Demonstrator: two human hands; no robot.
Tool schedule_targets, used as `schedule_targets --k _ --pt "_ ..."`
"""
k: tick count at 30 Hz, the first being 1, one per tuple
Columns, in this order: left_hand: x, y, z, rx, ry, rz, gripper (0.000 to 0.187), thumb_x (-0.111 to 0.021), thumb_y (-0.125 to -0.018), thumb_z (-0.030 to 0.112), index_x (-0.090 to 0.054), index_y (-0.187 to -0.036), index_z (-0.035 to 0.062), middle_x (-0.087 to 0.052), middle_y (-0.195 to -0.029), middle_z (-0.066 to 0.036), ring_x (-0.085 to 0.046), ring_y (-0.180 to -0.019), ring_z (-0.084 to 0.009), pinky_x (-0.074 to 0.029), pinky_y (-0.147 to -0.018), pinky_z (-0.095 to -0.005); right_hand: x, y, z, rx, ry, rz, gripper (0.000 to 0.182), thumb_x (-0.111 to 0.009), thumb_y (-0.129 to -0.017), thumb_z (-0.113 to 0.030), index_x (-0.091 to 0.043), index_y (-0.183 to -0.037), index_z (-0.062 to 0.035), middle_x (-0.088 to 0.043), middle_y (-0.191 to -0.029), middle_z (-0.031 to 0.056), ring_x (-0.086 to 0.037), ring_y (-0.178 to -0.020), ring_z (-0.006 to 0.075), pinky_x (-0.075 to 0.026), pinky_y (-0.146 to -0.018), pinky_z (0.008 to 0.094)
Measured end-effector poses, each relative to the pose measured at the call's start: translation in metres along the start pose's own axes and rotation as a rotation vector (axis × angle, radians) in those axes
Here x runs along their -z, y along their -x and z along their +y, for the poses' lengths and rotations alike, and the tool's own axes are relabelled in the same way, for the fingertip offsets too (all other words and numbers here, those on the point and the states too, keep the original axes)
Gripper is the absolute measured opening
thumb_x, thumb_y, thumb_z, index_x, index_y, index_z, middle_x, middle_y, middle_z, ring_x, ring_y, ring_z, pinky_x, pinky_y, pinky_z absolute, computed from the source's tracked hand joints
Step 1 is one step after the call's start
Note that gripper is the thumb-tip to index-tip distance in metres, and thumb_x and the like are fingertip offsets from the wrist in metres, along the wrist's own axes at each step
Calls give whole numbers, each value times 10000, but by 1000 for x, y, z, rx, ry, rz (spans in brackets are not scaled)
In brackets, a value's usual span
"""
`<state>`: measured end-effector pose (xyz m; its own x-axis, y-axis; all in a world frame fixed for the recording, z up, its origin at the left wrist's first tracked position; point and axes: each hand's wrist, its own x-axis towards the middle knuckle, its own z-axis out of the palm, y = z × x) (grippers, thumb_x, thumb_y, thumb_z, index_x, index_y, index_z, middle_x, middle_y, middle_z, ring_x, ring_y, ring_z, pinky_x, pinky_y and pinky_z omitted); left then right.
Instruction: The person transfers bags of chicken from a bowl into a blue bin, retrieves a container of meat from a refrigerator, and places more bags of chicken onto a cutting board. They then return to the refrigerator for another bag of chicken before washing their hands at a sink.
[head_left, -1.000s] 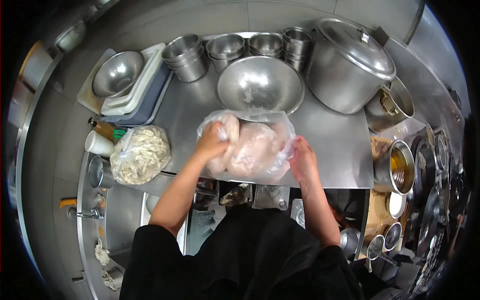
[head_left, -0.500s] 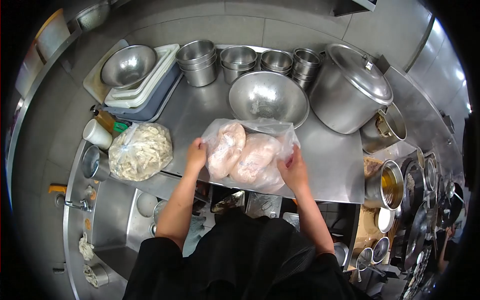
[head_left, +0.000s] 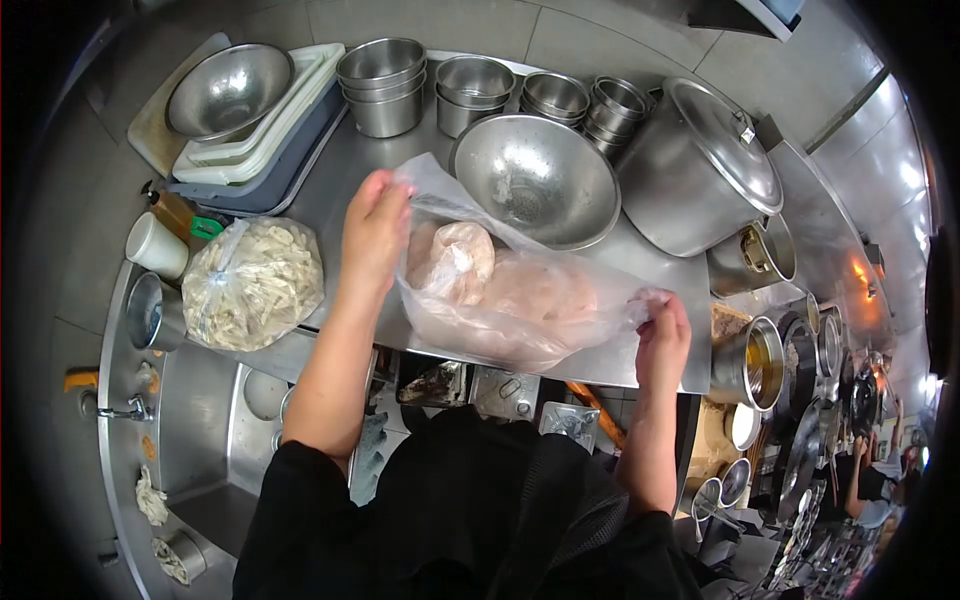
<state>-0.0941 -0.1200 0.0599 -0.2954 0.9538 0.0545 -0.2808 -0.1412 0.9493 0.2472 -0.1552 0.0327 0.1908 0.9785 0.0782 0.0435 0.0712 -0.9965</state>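
Observation:
A clear plastic bag (head_left: 490,335) with large pale pink lumps of what looks like raw meat (head_left: 540,285) rests at the front of the steel counter. My left hand (head_left: 377,225) is closed on the upper left edge of the bag. Lower down, at the bag's right corner, my right hand (head_left: 663,335) pinches the gathered plastic. Between my hands the mouth of the bag is spread wide. Just behind it sits a large steel bowl (head_left: 535,180). Left of my left forearm lies a tied clear bag of pale cut strips (head_left: 252,285).
Stacked steel pots (head_left: 383,90) line the back of the counter (head_left: 365,180). A lidded stockpot (head_left: 690,180) stands at right. At left are stacked trays (head_left: 265,150), a white cup (head_left: 157,246) and a sink (head_left: 195,420). Another person (head_left: 875,480) is at far right.
My hands have moved apart, the left one up and the right one to the right. The bag's mouth has been pulled wider. The view has shifted slightly.

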Motion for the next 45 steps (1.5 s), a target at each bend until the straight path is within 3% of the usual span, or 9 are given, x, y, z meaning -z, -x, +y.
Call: schedule_targets --k 5,7,9,13,21,26,34,37,45 --pt "-3 -14 4 32 -9 -79 134 -506 -891 168 -517 -775 101 -378 -599 74 -310 -484 -14 -224 -419 -204 -6 -3 -8 -356 -938 -105 188 -435 -887 -148 -541 -973 -18 -628 -848 164 -604 -853 301 -459 -809 363" --pt "4 -19 3 75 11 -73 177 -510 -883 179 -499 -721 110 -376 -587 70 -306 -472 -21 -224 -417 -209 -25 4 -20 -317 -863 -8 196 -441 -892 -152 -537 -1008 -27 -623 -834 144 -599 -817 268 -455 -783 353" --pt "15 -28 -3 333 448 -244 250 -546 -861 211 -480 -642 112 -375 -544 59 -305 -439 -49 -217 -414 -211 -37 7 -41 -277 -793 82 209 -446 -897 -157 -533 -1043 -35 -619 -820 124 -594 -782 235 -452 -758 344" --pt "15 -9 73 196 392 -156 322 -559 -853 237 -374 -606 144 -347 -527 31 -287 -406 -87 -209 -397 -249 -66 6 -125 -51 -622 -231 299 -451 -895 -136 -503 -1172 -37 -444 -640 12 -361 -493 76 -326 -498 237" --pt "46 13 123 -77 307 -16 269 -595 -846 240 -443 -653 129 -324 -539 49 -291 -414 -82 -215 -412 -244 -121 -25 -149 11 -626 -560 312 -435 -890 -117 -501 -1175 -8 -364 -560 -15 -305 -432 60 -287 -412 227" --pt "99 42 44 202 241 32 337 -615 -851 299 -414 -614 170 -353 -547 77 -307 -436 -45 -227 -398 -221 -153 -11 -77 -197 -557 -600 237 -459 -905 -124 -539 -1112 -42 -338 -533 -16 -282 -402 78 -254 -394 228" --pt "114 142 78 -210 158 451 227 -628 -813 237 -601 -691 48 -469 -598 51 -390 -576 -52 -327 -510 -254 -172 27 -106 -100 -553 -924 261 -484 -907 -129 -507 -1143 -18 -353 -589 -28 -268 -437 42 -244 -396 198" --pt "109 183 99 -291 212 540 238 -631 -812 221 -504 -640 116 -401 -556 60 -300 -437 -40 -209 -389 -234 -178 54 -134 -59 -567 -1142 273 -468 -923 -147 -484 -1152 1 -340 -605 -24 -237 -442 33 -231 -392 188" --pt "112 349 192 -491 171 746 184 -646 -818 240 -524 -786 105 -388 -581 46 -327 -432 -59 -238 -393 -237 -222 127 -189 -52 -695 -1476 302 -433 -941 -153 -469 -1179 30 -333 -604 -28 -263 -454 29 -230 -397 186"
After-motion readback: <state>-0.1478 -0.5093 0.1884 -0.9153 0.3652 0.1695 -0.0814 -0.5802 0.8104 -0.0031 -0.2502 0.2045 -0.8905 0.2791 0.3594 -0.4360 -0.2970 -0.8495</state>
